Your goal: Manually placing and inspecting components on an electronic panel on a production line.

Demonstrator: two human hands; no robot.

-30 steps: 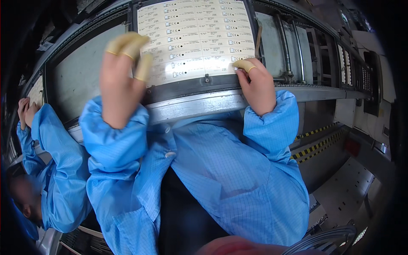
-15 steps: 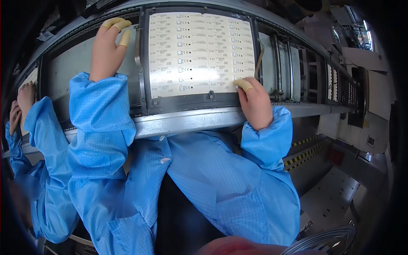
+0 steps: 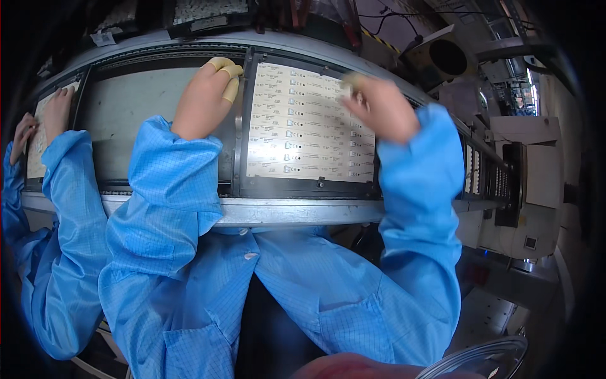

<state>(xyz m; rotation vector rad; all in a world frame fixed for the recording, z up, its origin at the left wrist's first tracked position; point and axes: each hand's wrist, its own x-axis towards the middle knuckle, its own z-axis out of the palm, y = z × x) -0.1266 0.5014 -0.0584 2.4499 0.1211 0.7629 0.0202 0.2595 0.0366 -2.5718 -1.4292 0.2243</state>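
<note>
A pale panel (image 3: 271,126) with rows of small printed labels and little white parts lies in a dark metal frame (image 3: 235,145) before me. My left hand (image 3: 205,104), with yellow finger cots, is at the frame's upper left edge. Its fingers are bent and drawn together, and what they hold, if anything, is hidden. Over the panel's upper right part is my right hand (image 3: 382,107), smeared by motion. Its fingertips are too blurred to show whether they hold anything.
A metal rail (image 3: 303,213) runs along the near side. At far left a co-worker's hands (image 3: 57,114) rest on another pale panel (image 3: 38,148). Dark trays (image 3: 208,12) stand beyond the line, and a machine housing (image 3: 527,170) is at right.
My right hand has gone from the panel's lower right corner up to its upper right part. My left hand's thumb has closed toward its fingers. The view has shifted, so the panel appears lower.
</note>
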